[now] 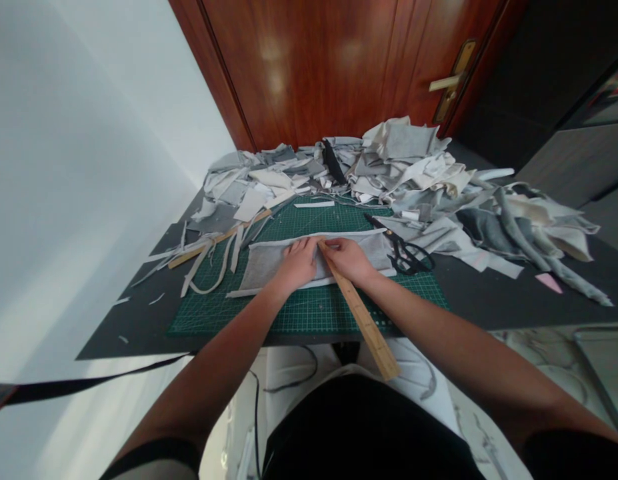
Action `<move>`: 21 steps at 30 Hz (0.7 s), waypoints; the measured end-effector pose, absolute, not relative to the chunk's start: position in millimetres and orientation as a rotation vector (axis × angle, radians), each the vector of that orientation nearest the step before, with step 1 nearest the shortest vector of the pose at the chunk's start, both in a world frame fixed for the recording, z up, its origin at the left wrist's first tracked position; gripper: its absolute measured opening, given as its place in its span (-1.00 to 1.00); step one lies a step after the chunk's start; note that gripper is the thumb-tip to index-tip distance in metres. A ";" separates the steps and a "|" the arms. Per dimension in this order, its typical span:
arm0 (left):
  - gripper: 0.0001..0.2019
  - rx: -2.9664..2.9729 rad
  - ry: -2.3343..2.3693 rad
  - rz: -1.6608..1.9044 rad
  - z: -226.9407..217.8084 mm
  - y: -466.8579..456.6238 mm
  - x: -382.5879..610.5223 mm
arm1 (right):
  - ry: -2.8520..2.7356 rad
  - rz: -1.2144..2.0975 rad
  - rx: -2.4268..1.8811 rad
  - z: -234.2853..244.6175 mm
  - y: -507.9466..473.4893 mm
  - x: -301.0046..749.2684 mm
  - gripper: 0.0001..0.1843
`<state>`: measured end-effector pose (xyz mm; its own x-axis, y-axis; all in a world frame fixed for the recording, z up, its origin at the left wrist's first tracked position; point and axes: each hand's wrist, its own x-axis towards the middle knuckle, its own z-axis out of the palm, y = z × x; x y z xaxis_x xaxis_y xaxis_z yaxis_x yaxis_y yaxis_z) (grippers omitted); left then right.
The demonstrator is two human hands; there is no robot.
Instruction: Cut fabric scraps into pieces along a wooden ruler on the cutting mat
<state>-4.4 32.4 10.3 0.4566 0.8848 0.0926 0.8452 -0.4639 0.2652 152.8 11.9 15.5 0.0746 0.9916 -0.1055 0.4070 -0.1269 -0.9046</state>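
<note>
A long grey fabric strip (261,265) lies across a green cutting mat (309,310). My left hand (297,261) rests flat on the strip, fingers stretched out and pressing it down. My right hand (346,257) lies just to the right, fingers curled over the top end of a wooden ruler (365,321). The ruler runs diagonally from the strip towards me, past the table's near edge. Black scissors (406,253) lie on the mat right of my right hand.
A big heap of grey and cream fabric scraps (413,180) fills the back and right of the dark table (489,300). A second wooden ruler (216,239) and loose strips lie at the left. A brown door (329,67) stands behind.
</note>
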 end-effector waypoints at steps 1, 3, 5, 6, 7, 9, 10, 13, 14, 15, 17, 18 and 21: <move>-0.45 2.518 1.482 0.326 10.2 33.0 -4.1 | -1.435 0.990 -1.639 14.0 13.5 153.9 -0.64; -0.53 2.495 1.442 0.337 9.1 34.2 -3.0 | -1.473 0.945 -1.642 11.0 15.6 155.4 -0.63; -0.56 2.474 1.458 0.357 6.8 34.7 -1.2 | -1.505 0.928 -1.635 9.0 16.5 156.5 -0.61; -0.55 2.473 1.475 0.351 5.3 34.6 -0.3 | -1.519 0.924 -1.629 8.7 16.1 157.1 -0.60; -0.53 2.479 1.495 0.331 3.7 34.3 0.7 | -1.534 0.924 -1.620 8.7 15.0 158.0 -0.59; -0.49 2.494 1.540 0.277 1.0 33.3 2.8 | -1.547 0.954 -1.616 9.7 9.5 161.4 -0.55; -0.48 2.500 1.559 0.255 0.0 32.8 3.8 | -1.542 0.984 -1.624 10.3 5.0 164.2 -0.50; -0.47 2.506 1.593 0.240 -1.3 32.0 6.5 | -1.507 1.091 -1.652 11.7 -14.0 175.7 -0.34; -0.47 2.505 1.598 0.247 -1.4 32.0 7.2 | -1.514 1.134 -1.641 12.1 -20.8 179.7 -0.33; -0.47 2.504 1.600 0.257 -1.4 32.1 7.6 | -1.534 1.168 -1.617 12.5 -27.1 183.2 -0.35; -0.48 2.508 1.589 0.285 -1.3 32.4 8.0 | -1.591 1.191 -1.594 13.6 -36.5 187.4 -0.41; -0.48 2.512 1.579 0.300 -1.3 32.5 7.9 | -1.618 1.174 -1.608 14.5 -39.1 187.7 -0.45; -0.50 2.512 1.559 0.347 -0.3 32.3 6.7 | -1.652 1.060 -1.702 17.6 -39.6 181.9 -0.51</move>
